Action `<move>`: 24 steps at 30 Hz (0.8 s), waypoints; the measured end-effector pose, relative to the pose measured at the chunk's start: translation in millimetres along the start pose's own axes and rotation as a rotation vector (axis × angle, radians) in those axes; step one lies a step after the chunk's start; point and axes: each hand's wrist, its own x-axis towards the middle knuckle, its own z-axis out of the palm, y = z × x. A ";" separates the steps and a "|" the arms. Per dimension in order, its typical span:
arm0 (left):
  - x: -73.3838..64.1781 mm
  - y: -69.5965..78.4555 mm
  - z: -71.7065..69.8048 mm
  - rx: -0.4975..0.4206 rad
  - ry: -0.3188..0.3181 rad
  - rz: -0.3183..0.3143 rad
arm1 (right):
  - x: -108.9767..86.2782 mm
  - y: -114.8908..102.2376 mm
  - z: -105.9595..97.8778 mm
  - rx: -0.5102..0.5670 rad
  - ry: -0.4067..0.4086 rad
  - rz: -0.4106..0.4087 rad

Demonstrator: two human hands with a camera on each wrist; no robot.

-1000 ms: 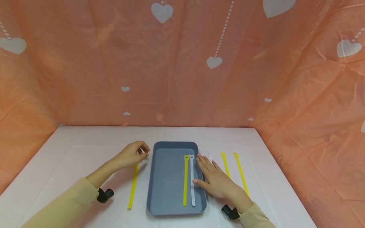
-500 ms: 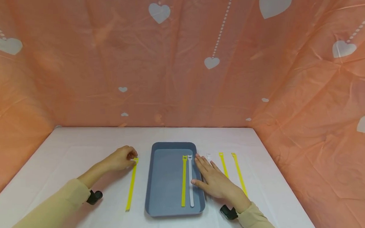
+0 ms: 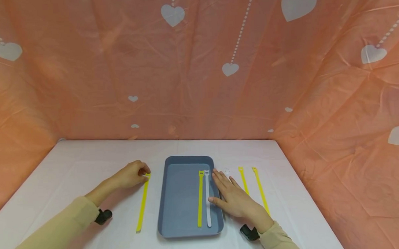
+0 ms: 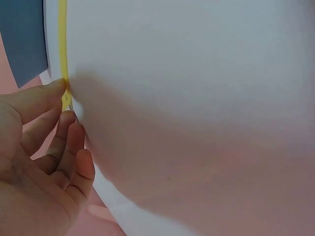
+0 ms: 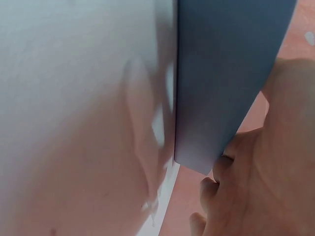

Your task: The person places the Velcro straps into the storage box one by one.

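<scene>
At the left, my left hand (image 3: 132,174) pinches the slotted head of a yellow cable tie (image 3: 143,207) between thumb and fingertips; its strap lies along the white table toward me. The left wrist view shows the thumb tip against this yellow tie (image 4: 63,44). My right hand (image 3: 235,198) rests on the right rim of a grey-blue tray (image 3: 177,233), fingers straight and thumb reaching over the inside. In the tray lie a yellow tie (image 3: 200,201) and a white tie (image 3: 208,204), side by side. The right wrist view has the hand at the tray's side wall (image 5: 221,73).
Right of the tray lie two more yellow ties, the nearer one (image 3: 243,179) and the outer one (image 3: 261,190), both partly behind the right hand. A white tie head (image 3: 227,171) shows beyond its fingers. An orange curtain (image 3: 185,84) with hearts borders the table (image 3: 98,153).
My left hand has moved left, away from the tray's edge, to the head of the yellow cable tie and now pinches it. The right hand has stayed on the tray rim.
</scene>
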 end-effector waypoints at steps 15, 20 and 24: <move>0.9 1.8 4.6 0.016 0.032 -0.008 | 1.3 0.0 1.0 -0.008 0.014 -0.012; -0.7 2.1 4.6 0.006 0.037 -0.020 | 1.6 -0.7 0.0 -0.009 0.000 0.002; -0.1 0.0 3.8 -0.002 0.055 -0.012 | 1.0 -0.7 0.0 -0.007 0.006 -0.002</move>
